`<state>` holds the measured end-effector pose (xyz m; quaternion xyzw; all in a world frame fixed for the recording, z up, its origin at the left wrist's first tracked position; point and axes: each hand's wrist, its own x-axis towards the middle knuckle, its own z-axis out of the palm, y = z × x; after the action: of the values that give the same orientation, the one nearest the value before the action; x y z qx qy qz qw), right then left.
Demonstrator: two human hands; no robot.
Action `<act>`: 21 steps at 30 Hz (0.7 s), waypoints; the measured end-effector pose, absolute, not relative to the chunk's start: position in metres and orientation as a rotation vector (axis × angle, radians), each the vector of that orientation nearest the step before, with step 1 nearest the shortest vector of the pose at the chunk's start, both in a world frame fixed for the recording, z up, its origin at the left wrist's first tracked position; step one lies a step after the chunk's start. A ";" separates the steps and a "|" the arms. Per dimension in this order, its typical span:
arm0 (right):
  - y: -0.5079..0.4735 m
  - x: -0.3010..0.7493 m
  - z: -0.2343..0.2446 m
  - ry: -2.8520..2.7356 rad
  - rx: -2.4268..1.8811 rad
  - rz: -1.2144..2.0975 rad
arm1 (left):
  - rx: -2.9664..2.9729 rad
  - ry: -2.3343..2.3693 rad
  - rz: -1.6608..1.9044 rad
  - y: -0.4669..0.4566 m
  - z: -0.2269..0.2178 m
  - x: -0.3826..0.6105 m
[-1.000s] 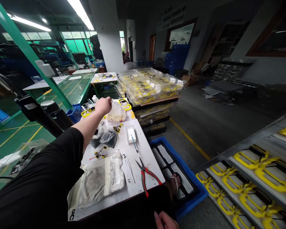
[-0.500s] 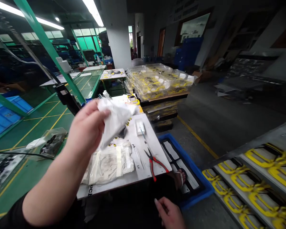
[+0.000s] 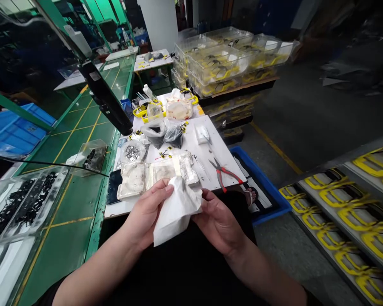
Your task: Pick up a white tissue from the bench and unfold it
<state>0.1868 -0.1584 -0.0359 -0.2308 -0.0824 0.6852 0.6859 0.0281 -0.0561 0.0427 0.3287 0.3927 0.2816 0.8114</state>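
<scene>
Gripping a crumpled white bag in left hand and right hand, both clenched on it, at lower centre of the frame, near a white table's edge, red pliers lying right of centre.

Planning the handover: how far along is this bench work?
Seemingly done: yellow frames lie packed in clear trays. In hand: the left hand and right hand hold white wrapping. Left: small yellow-and-black parts lie loose on the white bench, near red-handled pliers.
</scene>
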 end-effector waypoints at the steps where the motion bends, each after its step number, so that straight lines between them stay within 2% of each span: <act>1: -0.160 0.185 -0.040 -0.143 -0.556 1.508 | 0.702 0.858 0.598 -0.056 0.037 0.021; 10: -0.183 0.187 -0.057 -0.545 -0.795 1.378 | 0.692 0.762 0.556 -0.058 0.016 -0.001; 16: -0.187 0.194 -0.052 -0.957 -1.037 1.014 | 0.761 0.665 0.494 -0.060 0.015 -0.001; 21: -0.189 0.194 -0.047 -0.881 -1.012 1.295 | 0.784 0.542 0.468 -0.057 0.013 -0.003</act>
<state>0.1944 -0.1892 -0.0466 -0.4360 -0.3793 0.5578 0.5958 -0.0030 -0.0572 0.0126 0.3740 0.2583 0.2229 0.8624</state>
